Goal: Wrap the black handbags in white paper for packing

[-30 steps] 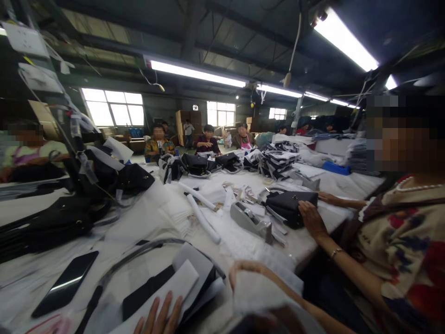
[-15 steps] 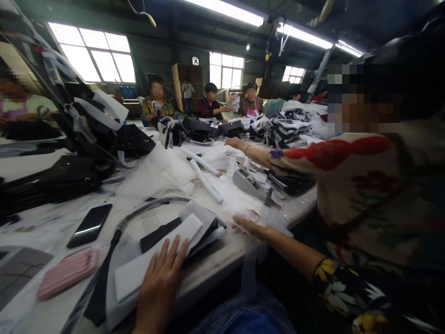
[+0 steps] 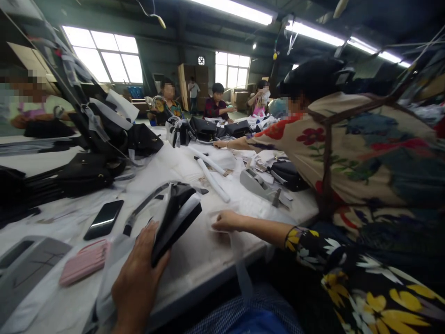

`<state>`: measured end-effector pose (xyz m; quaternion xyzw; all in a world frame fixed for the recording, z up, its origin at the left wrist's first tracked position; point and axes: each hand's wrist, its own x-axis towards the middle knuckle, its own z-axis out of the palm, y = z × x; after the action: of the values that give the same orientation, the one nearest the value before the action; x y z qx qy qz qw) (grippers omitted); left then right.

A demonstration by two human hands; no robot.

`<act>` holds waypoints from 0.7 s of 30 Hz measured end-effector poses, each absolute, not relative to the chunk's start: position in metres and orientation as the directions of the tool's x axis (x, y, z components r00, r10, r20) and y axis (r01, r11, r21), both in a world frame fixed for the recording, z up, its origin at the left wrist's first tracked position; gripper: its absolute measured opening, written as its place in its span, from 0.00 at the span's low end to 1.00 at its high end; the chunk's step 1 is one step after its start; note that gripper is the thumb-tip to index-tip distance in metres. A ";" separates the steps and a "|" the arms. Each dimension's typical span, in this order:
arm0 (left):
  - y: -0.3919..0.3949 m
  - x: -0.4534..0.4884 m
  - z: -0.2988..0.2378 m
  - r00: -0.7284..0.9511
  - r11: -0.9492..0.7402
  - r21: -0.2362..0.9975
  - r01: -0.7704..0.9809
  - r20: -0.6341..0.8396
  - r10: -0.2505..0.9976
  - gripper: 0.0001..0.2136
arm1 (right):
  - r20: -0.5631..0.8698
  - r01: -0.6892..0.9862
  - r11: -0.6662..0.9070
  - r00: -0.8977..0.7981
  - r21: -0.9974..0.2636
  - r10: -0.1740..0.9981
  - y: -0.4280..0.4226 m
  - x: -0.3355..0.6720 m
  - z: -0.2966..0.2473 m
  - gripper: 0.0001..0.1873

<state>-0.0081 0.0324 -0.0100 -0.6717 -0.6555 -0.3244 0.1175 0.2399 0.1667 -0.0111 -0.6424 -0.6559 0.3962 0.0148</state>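
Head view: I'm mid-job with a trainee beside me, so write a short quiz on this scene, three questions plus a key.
1. Which grip holds the tilted black bag?
2. True or false: the phone lies farther from the camera than the pink case.
3. The tape dispenser is: A red; B gray; C yellow.

Key: 1. The left grip. 2. True. 3. B.

2 bright paned windows point(image 3: 113, 66) break the dark wall point(image 3: 196, 44) below glowing overhead tube lights point(image 3: 239, 10).
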 end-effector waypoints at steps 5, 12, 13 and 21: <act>0.032 -0.008 -0.006 -0.095 -0.107 0.303 0.947 0.582 0.808 0.33 | -0.271 0.910 0.207 -0.314 -0.360 0.910 0.157 0.223 -0.018 0.21; 0.034 -0.008 -0.007 -0.054 -0.138 0.297 0.945 0.557 0.829 0.35 | -0.222 0.937 0.328 -0.348 -0.124 0.911 0.141 0.224 -0.013 0.36; 0.035 -0.008 -0.007 -0.049 -0.142 0.296 0.945 0.554 0.831 0.35 | -0.205 0.935 0.341 -0.353 -0.094 0.913 0.142 0.220 -0.010 0.32; 0.034 -0.007 -0.006 -0.074 -0.120 0.306 0.945 0.552 0.830 0.34 | -0.045 0.703 0.707 -0.711 -0.072 0.702 0.182 0.177 0.001 0.18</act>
<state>-0.0073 0.0338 -0.0063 -0.6749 -0.6575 -0.3231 0.0884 0.1774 0.1819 0.0009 -0.3803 -0.9239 0.0419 -0.0070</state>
